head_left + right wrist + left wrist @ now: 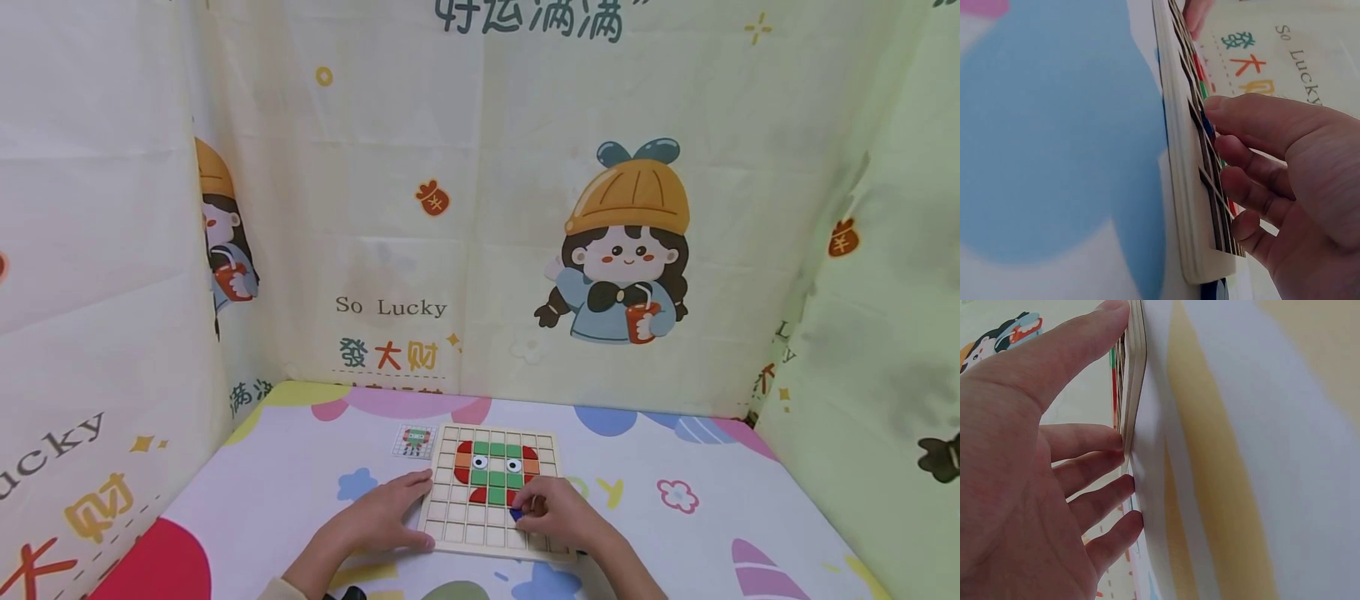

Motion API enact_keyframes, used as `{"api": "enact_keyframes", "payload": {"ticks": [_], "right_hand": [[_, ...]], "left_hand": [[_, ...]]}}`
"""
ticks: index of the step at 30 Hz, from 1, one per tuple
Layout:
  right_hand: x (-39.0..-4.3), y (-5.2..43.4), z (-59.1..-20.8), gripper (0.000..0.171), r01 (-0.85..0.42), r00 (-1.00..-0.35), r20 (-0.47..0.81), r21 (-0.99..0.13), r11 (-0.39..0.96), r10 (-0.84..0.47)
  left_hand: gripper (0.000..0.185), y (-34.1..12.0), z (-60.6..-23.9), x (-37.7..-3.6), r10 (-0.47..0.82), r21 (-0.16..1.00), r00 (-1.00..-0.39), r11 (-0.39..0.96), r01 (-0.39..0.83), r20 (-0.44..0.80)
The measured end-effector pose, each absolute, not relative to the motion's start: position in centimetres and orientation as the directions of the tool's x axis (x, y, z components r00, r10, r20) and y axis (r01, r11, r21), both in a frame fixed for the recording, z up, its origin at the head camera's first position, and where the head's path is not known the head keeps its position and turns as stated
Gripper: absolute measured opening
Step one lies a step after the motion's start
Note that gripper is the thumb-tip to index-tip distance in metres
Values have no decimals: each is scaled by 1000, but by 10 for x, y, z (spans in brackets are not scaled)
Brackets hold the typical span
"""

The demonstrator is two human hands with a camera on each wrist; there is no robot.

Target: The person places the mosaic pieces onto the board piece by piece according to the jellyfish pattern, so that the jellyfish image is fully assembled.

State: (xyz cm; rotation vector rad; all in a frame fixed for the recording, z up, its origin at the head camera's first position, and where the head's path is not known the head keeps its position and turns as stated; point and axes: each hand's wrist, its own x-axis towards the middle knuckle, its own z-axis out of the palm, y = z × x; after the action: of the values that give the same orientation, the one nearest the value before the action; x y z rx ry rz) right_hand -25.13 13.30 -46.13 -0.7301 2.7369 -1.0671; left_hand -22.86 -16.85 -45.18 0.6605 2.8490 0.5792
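From the head view, a wooden grid board point(491, 492) lies on the patterned tablecloth point(675, 533) with a small pattern card point(415, 441) just beyond its far left corner, and red, green and orange tiles fill its upper middle cells. The left hand point(382, 521) rests flat against the board's left edge, and its wrist view shows straight fingers point(1094, 440) touching the rim. The right hand point(555, 512) lies on the board; only the right wrist view shows its fingertips point(1219, 106) pressing a blue tile point(1209, 128) into a cell.
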Motion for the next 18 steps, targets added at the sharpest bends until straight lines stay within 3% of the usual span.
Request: {"api": "enact_keyframes", "payload": {"ticks": [18], "right_hand": [[-244, 179, -447, 12, -376, -916, 133, -613, 695, -379]], "left_hand": [[88, -169, -451, -228, 455, 415, -888, 822, 390, -66]]}}
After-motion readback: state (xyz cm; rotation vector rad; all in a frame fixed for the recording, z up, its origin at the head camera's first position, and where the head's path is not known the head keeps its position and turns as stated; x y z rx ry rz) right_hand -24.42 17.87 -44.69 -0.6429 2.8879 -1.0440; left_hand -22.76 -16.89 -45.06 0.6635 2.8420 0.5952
